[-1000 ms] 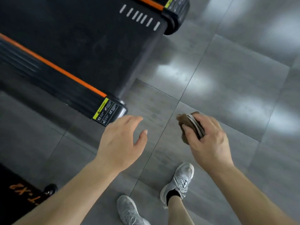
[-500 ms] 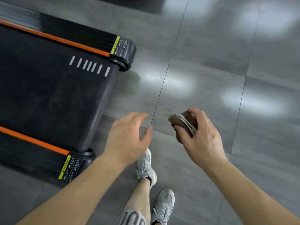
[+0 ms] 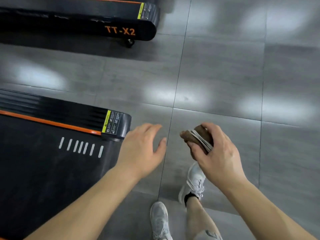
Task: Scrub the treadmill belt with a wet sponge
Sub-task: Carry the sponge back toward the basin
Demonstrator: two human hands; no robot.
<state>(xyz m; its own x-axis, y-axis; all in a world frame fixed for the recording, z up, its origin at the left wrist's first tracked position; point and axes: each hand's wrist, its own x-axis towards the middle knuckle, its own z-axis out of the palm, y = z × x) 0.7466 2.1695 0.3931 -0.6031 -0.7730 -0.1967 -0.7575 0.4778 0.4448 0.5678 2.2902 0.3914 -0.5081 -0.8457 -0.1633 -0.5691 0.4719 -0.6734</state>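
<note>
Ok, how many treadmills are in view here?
2. The near treadmill is lower left, by the left hand; the far treadmill, marked TT-X2, is top left. Others may lie off frame.

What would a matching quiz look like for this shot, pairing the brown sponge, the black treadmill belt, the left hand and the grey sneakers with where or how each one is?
Things:
1. brown folded sponge
2. black treadmill belt
3. left hand
4. grey sneakers

Place or state:
A. on the grey floor tiles, near the bottom edge
B. gripped in the right hand
C. open, holding nothing
D. marked with a row of short white bars

Pairs: 1-B, 2-D, 3-C, 4-A
</note>
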